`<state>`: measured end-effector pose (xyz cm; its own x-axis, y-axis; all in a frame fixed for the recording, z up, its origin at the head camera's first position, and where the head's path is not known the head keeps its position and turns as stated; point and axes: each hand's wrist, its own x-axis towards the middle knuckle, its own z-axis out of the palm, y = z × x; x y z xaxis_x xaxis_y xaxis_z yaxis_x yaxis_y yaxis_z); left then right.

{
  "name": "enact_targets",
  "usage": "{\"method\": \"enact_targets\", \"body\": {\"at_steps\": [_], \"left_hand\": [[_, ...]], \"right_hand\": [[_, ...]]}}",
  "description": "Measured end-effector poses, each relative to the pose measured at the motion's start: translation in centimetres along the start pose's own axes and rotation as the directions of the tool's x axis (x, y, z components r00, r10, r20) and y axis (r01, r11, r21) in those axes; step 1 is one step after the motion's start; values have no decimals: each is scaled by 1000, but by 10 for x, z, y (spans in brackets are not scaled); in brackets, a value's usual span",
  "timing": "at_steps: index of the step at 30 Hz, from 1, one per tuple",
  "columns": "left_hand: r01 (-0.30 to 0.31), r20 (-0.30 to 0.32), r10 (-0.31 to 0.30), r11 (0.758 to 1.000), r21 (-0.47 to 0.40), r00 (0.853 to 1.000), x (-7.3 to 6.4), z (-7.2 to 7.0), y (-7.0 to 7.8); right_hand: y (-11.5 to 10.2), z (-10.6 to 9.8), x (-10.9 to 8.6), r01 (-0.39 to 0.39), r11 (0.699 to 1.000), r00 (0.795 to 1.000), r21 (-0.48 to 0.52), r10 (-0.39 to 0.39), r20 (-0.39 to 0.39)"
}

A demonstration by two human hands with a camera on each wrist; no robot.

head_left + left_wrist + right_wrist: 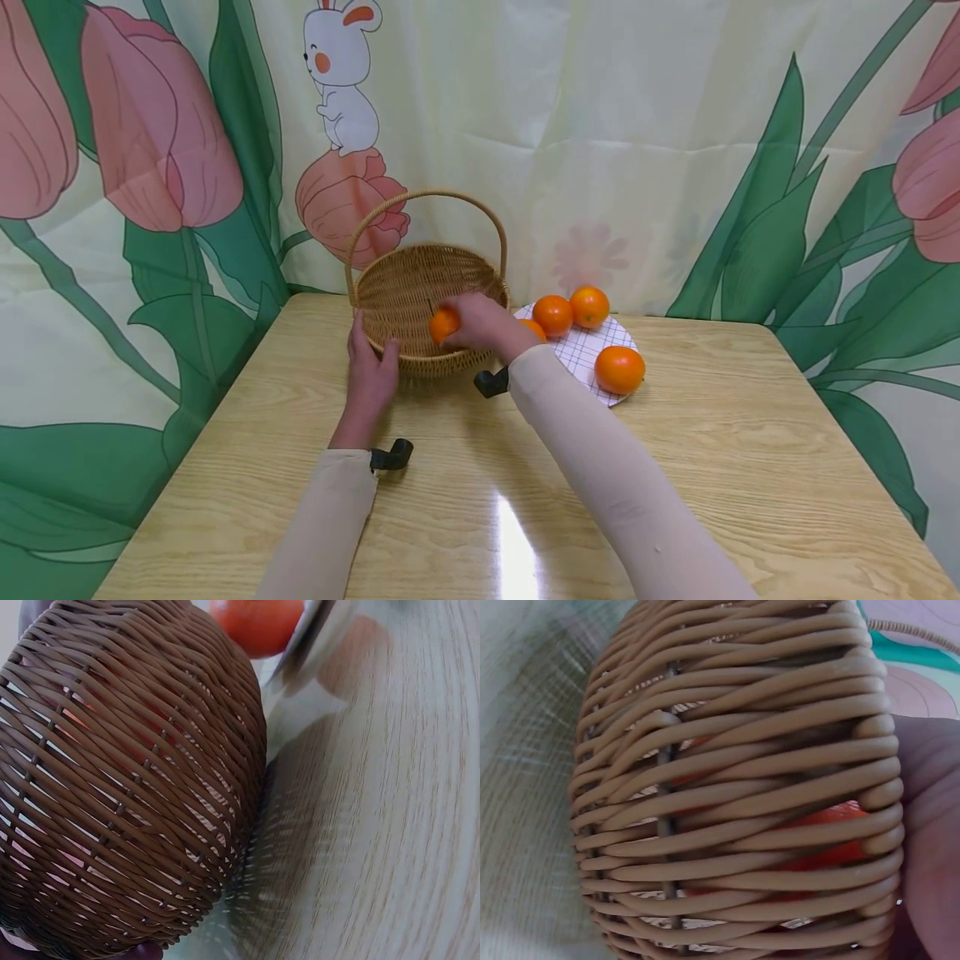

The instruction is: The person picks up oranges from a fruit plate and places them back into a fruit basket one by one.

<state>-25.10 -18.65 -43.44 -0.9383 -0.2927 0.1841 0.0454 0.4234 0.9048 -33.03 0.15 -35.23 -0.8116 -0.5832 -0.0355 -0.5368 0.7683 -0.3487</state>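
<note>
basket [405, 287] upright, handle [431, 192] arching sideways

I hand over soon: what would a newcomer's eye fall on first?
Probably the wicker basket at the table's back: the right hand holds an orange fruit inside, the left hand touches its near left side. Bright fruits on the checked plate, right of the basket, come next.

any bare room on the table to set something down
Bare tabletop lies right of the plate and right sleeve, between the sleeves, and left of the left sleeve. Crowded: the plate with oranges; the basket, with left hand and right hand.
</note>
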Motion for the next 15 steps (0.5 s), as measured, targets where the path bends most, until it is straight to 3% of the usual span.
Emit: {"method": "enact_targets", "body": {"at_steps": [15], "left_hand": [[-10, -14, 10, 1000, -10, 1000, -1, 2, -1]], "right_hand": [[-3, -6, 6, -20, 997, 987, -72, 31, 159]]}}
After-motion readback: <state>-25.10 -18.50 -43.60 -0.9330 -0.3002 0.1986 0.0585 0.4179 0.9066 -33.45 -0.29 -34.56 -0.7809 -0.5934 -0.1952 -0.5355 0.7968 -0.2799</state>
